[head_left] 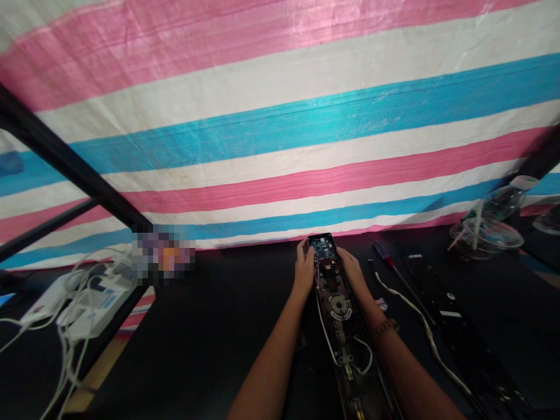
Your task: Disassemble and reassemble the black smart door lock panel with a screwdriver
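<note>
A long, narrow black device (339,306) lies open on the black table, its inside showing a blue circuit board at the far end, a round metal part and white wires. My left hand (305,265) grips the left edge of its far end, the thumb at the circuit board (324,247). On the opposite edge, my right hand (350,267) is closed round the side, its fingers partly hidden. Right of my right forearm lie a screwdriver (384,254) with a purple handle, a pale cable (413,309) and a long black panel (455,321).
Clear plastic cups (485,236) and a bottle (507,198) stand at the back right. White boxes (94,306) with tangled white cables (70,350) lie at the far left, beyond a black metal frame (74,157). A striped sheet (280,134) hangs behind the black table (196,332).
</note>
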Demonstrator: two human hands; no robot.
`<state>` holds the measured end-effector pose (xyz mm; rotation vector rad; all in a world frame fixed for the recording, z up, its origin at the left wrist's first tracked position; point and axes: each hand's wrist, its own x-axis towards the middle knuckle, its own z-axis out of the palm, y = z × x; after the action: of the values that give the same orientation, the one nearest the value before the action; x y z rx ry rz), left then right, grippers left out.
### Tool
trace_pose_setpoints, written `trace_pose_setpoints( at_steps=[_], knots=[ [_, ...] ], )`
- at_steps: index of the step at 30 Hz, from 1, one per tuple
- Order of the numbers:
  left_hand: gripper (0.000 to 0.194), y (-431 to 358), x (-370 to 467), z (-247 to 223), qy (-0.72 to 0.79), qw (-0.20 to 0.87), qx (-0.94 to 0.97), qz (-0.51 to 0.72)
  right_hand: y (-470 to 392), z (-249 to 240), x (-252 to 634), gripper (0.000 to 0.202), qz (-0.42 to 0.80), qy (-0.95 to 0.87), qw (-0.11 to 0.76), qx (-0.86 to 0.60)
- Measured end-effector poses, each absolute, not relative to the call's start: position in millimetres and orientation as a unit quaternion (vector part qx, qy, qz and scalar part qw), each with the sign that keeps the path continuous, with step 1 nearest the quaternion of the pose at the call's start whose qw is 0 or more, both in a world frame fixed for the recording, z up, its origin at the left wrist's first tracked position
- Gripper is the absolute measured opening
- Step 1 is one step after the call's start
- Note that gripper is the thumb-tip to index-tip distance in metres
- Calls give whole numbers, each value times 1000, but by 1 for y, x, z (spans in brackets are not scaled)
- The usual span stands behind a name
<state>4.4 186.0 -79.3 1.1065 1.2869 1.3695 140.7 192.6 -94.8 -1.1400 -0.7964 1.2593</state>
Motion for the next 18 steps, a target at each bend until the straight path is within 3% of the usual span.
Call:
trace_pose_setpoints(
  at_steps=[18],
  knots=[
    [43,188,4,-82,522,456,451,562,192,-95,139,42,531,-338,606,-486]
  ],
)
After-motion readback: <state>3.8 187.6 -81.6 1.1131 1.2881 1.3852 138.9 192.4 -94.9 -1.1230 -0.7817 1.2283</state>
